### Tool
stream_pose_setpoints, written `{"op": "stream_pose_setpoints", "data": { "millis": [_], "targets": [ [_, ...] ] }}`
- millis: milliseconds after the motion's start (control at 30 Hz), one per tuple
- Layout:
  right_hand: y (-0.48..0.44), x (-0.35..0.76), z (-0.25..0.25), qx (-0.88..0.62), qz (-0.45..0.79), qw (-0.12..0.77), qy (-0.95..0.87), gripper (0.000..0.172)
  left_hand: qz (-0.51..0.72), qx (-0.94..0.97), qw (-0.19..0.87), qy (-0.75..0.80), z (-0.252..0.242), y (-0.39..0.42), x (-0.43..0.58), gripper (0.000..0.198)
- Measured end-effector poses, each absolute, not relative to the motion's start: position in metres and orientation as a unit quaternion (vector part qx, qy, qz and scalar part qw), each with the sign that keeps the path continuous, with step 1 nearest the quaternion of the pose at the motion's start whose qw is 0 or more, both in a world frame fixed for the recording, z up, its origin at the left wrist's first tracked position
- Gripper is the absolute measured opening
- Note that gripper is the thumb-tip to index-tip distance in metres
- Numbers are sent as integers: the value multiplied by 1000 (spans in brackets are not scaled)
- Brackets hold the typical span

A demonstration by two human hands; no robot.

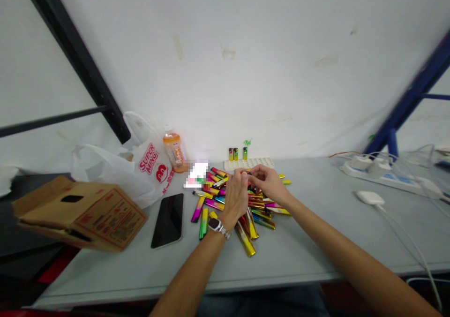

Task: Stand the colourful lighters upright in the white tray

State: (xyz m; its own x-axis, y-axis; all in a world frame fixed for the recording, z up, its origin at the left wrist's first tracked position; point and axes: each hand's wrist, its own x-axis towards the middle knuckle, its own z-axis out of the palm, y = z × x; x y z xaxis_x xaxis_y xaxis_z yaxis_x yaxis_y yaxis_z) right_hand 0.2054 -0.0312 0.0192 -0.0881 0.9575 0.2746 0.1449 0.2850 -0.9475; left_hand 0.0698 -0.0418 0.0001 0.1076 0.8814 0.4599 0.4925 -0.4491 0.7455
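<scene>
Re L hand: bending inward above mid desk, sitting narrow w/ fingers close tog., meeting R hand at fingertips. Wearing watch w/ metal band on same wrist.

Re R hand: pinching narrow, thumb & index nearly tog., facing L hand. Showing small dark bit betw. both sets of tips, mostly hiding behind fingers; being unable to tell ID, or which hand's grip.

Re slim shiny pcs: lying in loose pile on grey desk, below & around both hands, overlapping, pointing various ways. Showing yellow, gold, pink, green, red, blue. Sticking out furthest at front w/ one long yellow pc.

Re white board: lying behind pile, near base of wall, showing rows of small round marks; being unable to tell pits from studs. Bearing 3 short upright pcs, standing as side-by-side pair plus one slightly apart to R, just below green mark on wall.

Re L side: holding phone, dark screen up, just L of pile; cardboard box farther L; plastic bag printed SUPER MING behind box; orange-labelled bottle just R of bag.

Re R side: holding power strip w/ plugs seated, white charger lying just in front, trailing cable over desk edge.
</scene>
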Motion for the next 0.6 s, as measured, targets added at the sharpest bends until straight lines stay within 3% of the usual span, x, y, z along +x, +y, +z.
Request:
{"op": "stream_pose_setpoints", "data": {
  "millis": [200, 400, 600],
  "targets": [
    [-2, 214, 40, -413, 441, 474, -641, 35, 499, 680, 228, 488, -2, -38, 67, 53],
    [70, 230, 57, -463, 181, 433, -752, 12, 547, 630, 186, 519, -5, -22, 52, 49],
    [119, 223, 54, -475, 61, 314, -820, 13, 494, 683, 134, 520, -5, -16, 39, 48]
  ]
}}
